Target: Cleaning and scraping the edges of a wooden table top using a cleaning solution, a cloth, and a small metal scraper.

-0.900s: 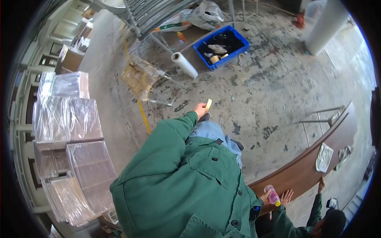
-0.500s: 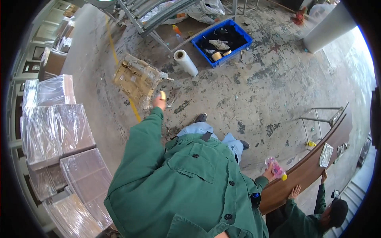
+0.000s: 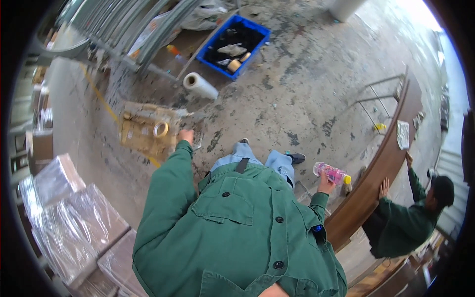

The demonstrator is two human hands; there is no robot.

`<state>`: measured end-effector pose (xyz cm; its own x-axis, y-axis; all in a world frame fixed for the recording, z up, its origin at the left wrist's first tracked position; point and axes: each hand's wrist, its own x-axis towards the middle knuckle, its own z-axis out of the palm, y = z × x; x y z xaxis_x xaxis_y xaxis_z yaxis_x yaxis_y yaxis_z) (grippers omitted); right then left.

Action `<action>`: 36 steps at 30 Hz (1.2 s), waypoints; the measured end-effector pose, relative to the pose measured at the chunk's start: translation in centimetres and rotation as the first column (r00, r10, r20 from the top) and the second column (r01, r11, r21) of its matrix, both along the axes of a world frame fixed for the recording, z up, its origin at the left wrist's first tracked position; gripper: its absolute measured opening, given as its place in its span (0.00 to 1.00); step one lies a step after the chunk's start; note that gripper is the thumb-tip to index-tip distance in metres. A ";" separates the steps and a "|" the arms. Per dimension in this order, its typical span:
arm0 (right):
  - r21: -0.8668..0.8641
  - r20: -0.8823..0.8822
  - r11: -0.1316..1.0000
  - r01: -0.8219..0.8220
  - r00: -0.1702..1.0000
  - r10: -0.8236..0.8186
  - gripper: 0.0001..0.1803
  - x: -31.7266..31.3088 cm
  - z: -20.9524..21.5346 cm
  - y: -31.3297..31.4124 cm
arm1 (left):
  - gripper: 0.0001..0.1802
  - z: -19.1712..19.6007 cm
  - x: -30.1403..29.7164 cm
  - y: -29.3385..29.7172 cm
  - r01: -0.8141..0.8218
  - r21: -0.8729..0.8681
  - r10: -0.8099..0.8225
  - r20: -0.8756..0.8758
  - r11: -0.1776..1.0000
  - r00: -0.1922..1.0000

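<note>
The left hand [image 3: 186, 135], its grip too small to tell, reaches just beside a tape roll [image 3: 160, 129] lying on flattened cardboard [image 3: 141, 132] on the floor at left, while the right hand [image 3: 325, 185] grips a pink bottle [image 3: 331, 173].

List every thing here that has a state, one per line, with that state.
left hand: reaching out over the flattened cardboard, fingers curled, nothing visibly held
right hand: shut on the pink bottle
pink bottle: held sideways, yellow cap on
tape roll: lying flat on the cardboard
flattened cardboard: lying on the floor
film roll: lying on its side
blue crate: open, holding odds and ends
</note>
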<state>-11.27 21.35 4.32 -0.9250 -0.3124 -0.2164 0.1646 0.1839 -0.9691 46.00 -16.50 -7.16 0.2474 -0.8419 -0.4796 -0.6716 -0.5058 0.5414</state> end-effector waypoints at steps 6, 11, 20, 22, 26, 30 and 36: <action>0.180 -0.137 0.977 0.112 0.987 -0.087 0.26 -1.6 3.5 4.3 | 0.07 0.6 -29.3 5.3 0.545 0.382 -0.184 -0.669 0.746 0.720; 0.114 -0.027 0.951 0.289 0.957 -0.288 0.30 -3.4 2.7 11.3 | 0.21 5.6 -47.7 10.8 0.904 0.220 -0.734 -0.530 0.366 0.426; 0.124 -0.022 0.917 0.379 0.925 -0.379 0.30 -9.3 2.4 19.7 | 0.17 2.1 -63.2 17.9 0.950 0.238 -0.819 -0.491 0.202 0.297; 0.124 -0.023 0.891 0.436 0.899 -0.437 0.31 -10.2 2.6 20.7 | 0.18 2.7 -67.3 19.8 0.957 0.258 -0.777 -0.573 0.130 0.260; 0.024 -0.117 0.864 0.502 0.860 -0.496 0.35 -11.9 1.3 19.9 | 0.18 2.6 -73.6 19.9 0.905 0.383 -0.616 -0.673 0.183 0.409; 0.142 -0.062 0.796 0.589 0.808 -0.586 0.35 -13.7 3.0 16.7 | 0.19 2.4 -82.6 18.3 0.887 0.419 -0.573 -0.686 0.194 0.449; 0.176 -0.042 0.664 0.727 0.679 -0.733 0.30 -17.9 4.3 12.1 | 0.19 3.0 -101.1 18.9 0.964 0.207 -0.703 -0.660 0.168 0.264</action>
<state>-29.19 33.46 8.65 -0.8337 0.5026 -0.2286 0.3430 0.1471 -0.9277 -55.10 2.43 -4.13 -0.7297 0.0159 -0.6835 -0.6834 0.0131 0.7299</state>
